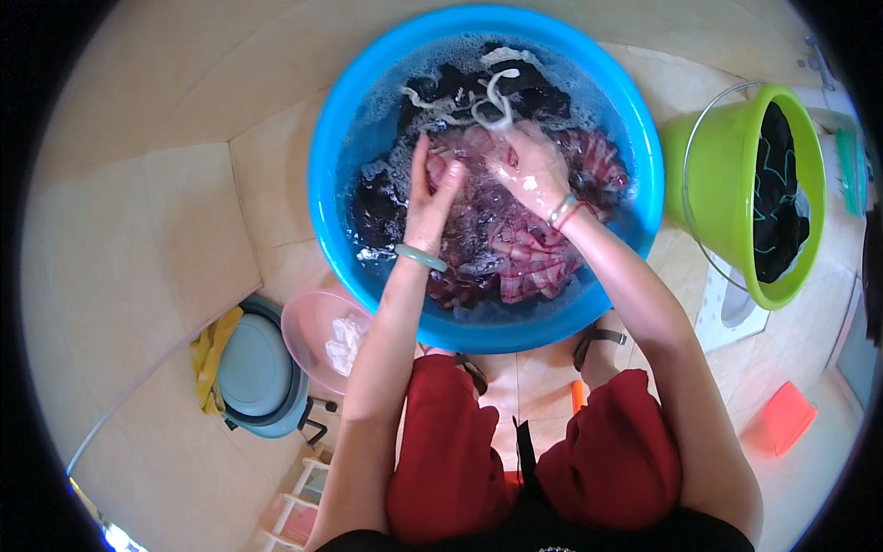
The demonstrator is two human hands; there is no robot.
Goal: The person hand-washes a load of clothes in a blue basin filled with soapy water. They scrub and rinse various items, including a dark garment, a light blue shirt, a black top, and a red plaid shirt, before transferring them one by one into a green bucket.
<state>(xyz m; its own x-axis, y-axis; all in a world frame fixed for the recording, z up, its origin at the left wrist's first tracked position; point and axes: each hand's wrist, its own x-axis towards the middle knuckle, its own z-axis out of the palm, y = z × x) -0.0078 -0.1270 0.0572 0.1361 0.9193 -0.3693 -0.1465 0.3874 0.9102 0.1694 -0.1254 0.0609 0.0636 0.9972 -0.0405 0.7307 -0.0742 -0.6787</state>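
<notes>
A large blue basin [324, 216] holds soapy water and wet laundry. In its middle lies a red-and-white plaid garment [533, 253], partly under water. My left hand [432, 198], with a green bangle on the wrist, reaches in at the garment's left side, thumb and fingers apart against the cloth. My right hand [535, 170] is closed over the garment's upper part, its fingertips hidden in cloth and water. White cords [497, 97] lie just above that hand. Dark clothing [377, 207] soaks around the plaid cloth, at the left and far side.
To the right stands a lime-green bucket [713, 184] with a wire handle and dark cloth inside. A pink basin [308, 336] with white cloth sits at lower left, beside a grey-blue lidded bucket [258, 363] with a yellow cloth [214, 359]. An orange-red container [786, 419] is at lower right.
</notes>
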